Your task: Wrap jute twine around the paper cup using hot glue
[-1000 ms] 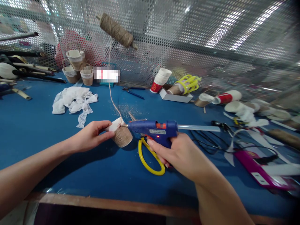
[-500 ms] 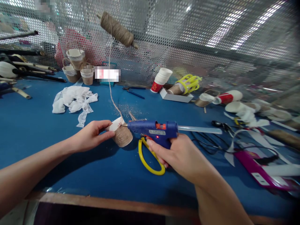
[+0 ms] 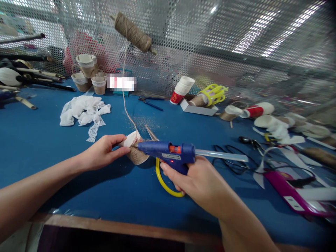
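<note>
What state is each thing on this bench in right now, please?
glue gun: held in right hand, red light lit, nozzle at the paper cup.
paper cup: on its side, partly twine-wrapped, held by left hand.
twine spool: hanging on the mesh, strand running down to the cup.
scissors: lying on the table under the gun.
cup stack: leaning over.

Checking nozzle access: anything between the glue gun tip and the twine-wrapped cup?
Nothing visible. The glue gun nozzle sits right at the twine-wrapped cup; the left hand holds its other side, yellow scissors lie below the gun.
</note>
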The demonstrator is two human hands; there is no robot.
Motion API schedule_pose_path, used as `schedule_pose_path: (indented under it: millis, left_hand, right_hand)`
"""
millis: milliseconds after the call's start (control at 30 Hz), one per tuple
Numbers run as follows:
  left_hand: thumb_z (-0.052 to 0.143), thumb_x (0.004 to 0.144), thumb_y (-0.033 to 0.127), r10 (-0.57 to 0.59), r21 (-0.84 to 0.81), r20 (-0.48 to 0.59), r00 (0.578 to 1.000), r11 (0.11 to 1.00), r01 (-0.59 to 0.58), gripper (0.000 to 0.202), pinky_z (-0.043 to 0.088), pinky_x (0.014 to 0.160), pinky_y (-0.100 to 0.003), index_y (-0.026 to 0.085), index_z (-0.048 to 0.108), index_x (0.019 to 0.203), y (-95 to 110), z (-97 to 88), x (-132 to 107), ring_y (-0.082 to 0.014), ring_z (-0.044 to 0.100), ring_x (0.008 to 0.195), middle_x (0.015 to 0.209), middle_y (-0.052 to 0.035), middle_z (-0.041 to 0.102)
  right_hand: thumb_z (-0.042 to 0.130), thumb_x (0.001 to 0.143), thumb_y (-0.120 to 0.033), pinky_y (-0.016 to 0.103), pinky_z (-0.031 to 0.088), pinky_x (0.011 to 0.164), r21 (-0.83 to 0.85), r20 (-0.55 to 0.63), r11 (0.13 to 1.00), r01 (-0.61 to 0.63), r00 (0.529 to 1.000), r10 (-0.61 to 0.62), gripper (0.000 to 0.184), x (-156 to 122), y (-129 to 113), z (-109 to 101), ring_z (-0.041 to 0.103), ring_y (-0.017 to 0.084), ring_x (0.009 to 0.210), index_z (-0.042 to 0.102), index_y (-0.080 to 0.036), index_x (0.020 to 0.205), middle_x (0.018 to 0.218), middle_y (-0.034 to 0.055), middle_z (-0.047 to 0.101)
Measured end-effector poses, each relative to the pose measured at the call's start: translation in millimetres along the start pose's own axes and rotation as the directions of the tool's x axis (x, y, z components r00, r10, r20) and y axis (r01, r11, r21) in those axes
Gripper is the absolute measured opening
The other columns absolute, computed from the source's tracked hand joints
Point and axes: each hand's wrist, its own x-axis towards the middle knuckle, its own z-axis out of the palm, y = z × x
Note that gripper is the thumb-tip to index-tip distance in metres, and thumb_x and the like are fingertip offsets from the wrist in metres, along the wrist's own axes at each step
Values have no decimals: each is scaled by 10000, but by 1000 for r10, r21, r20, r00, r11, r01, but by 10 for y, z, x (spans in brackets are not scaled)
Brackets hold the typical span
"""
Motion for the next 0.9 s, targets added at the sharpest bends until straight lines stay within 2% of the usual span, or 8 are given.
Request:
schedule_pose_path:
  millis: [133, 233, 333, 500, 700, 900]
  left_hand:
    - [426, 820, 348, 2, 4, 20, 1000, 1000, -2, 240, 373, 601, -237, 137, 535, 779, -13, -9, -6, -138, 434, 653, 700, -12, 497]
    - [429, 817, 360, 1, 12, 29, 1000, 1000, -2, 248, 384, 604, -237, 140, 540, 791, -17, -15, -8, -145, 451, 662, 704, -17, 513]
    - [426, 818, 360, 5, 8, 33, 999, 1000, -6, 246, 387, 594, -236, 142, 535, 780, -20, -16, -6, -143, 455, 651, 695, -14, 511]
    - [422, 822, 345, 18, 6, 40, 999, 1000, -18, 242, 394, 625, -254, 132, 535, 798, -20, -18, -6, -147, 466, 673, 718, -21, 520]
    - [426, 817, 336, 13, 13, 34, 999, 1000, -13, 240, 375, 593, -246, 127, 538, 779, -14, -13, 0, -135, 434, 642, 690, -10, 490]
    - [432, 812, 322, 15, 9, 20, 1000, 1000, -15, 230, 352, 559, -232, 125, 531, 749, -1, -9, 20, -122, 389, 617, 667, -1, 454]
  right_hand:
    - [509, 753, -309, 218, 384, 377, 12, -39, 999, -33, 999, 33, 316, 15, 25, -26, 456, 100, 332, 445, -216, 458, 338, -43, 471]
    - [503, 762, -311, 209, 420, 415, 56, -22, 994, -91, 995, 93, 323, 32, 40, -51, 478, 98, 343, 445, -209, 461, 340, -43, 474]
    - [493, 773, -316, 202, 397, 384, 74, -18, 989, -128, 991, 129, 330, 51, 51, -69, 444, 84, 315, 450, -199, 467, 335, -47, 466]
    - [505, 769, -319, 194, 379, 379, 66, -21, 988, -141, 990, 143, 324, 68, 62, -79, 450, 75, 329, 469, -187, 475, 359, -44, 488]
    - [506, 771, -326, 203, 380, 382, 75, -2, 985, -155, 988, 155, 382, 51, 46, -67, 405, 70, 290, 408, -203, 422, 303, -63, 417]
    - [505, 764, -337, 207, 426, 432, 84, 39, 983, -162, 986, 159, 370, 27, 35, -49, 495, 95, 380, 412, -205, 430, 373, -36, 480]
